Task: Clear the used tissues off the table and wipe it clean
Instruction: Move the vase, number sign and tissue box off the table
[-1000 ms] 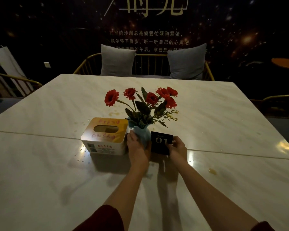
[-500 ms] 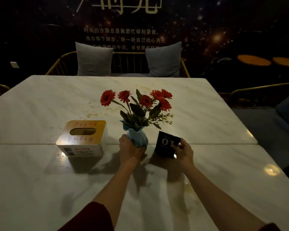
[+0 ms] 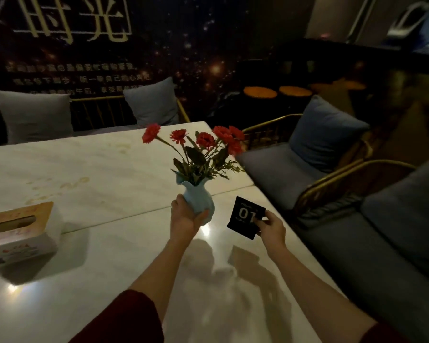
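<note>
My left hand (image 3: 186, 219) curls round the blue vase (image 3: 199, 200), my right hand (image 3: 271, 230) pinches the number card (image 3: 244, 216); stains (image 3: 60, 185) on the table (image 3: 114, 258) lie at ten o'clock, nearer my left.

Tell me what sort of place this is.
Most likely a cafe or restaurant seating area. The right hand holds a black table-number card reading 01, the left hand a flower vase; cushioned gold-framed chairs stand beside the marble table, and a starry mural with large lettering covers the back wall.
</note>
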